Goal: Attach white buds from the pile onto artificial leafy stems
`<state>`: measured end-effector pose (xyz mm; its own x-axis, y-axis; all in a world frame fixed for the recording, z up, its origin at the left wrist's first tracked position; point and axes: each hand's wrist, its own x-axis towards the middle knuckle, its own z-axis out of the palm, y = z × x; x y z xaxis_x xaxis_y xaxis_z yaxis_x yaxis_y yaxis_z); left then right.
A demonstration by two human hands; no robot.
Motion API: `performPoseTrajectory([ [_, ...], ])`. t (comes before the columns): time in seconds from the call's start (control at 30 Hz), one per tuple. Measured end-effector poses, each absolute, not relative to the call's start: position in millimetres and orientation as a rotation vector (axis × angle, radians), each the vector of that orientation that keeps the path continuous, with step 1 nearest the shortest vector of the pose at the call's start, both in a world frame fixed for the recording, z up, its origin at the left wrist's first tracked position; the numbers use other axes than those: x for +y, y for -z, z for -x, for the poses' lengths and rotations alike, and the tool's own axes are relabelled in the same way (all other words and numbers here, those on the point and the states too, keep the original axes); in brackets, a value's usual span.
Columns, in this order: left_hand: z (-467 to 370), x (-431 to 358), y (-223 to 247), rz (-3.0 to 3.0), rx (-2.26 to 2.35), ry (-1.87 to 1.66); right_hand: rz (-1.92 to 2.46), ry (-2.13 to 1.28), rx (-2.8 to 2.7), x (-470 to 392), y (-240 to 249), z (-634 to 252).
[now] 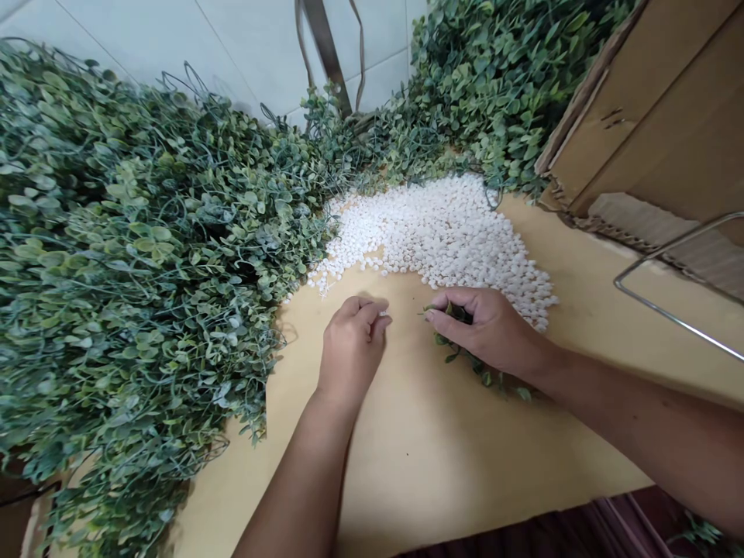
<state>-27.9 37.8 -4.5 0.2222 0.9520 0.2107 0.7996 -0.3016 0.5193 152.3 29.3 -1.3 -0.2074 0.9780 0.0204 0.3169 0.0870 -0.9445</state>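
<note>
Over the tan tabletop (401,403), my left hand (356,333) pinches a tiny white bead-like piece (384,313) between thumb and fingertips. To its right, my right hand (485,325) is closed around a sprig of artificial greenery (459,353). The sprig's stem tip pokes out past the thumb toward my left hand, and its leaves hang below the palm. A gap separates the two hands. Just beyond them spreads a heap of small white bead-like pieces (442,225); my right wrist lies near its front right edge.
A large mound of artificial greenery (145,256) covers the left side, and more foliage (500,85) is piled at the back right. A cardboard box (656,116) stands at the right, with a bent metal wire (668,310) in front. White tiles (232,46) line the back.
</note>
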Motion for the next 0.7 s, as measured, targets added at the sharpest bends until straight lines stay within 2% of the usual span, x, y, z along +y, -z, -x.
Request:
performPoseTrajectory([
  [0.47,26.5,41.9,4.0,-2.239,1.801,-0.614,1.31,-1.15,-1.639,29.6,1.3,-152.6],
  [0.6,19.7,38.2,1.8,-1.707,1.623,-0.911,1.298,-1.162,-1.63,29.3,-0.7,-151.9],
  [0.7,10.9,32.2,-3.4,-1.094,1.345,-0.957,1.278,-1.144,-1.624,28.9,-1.0,-151.6],
])
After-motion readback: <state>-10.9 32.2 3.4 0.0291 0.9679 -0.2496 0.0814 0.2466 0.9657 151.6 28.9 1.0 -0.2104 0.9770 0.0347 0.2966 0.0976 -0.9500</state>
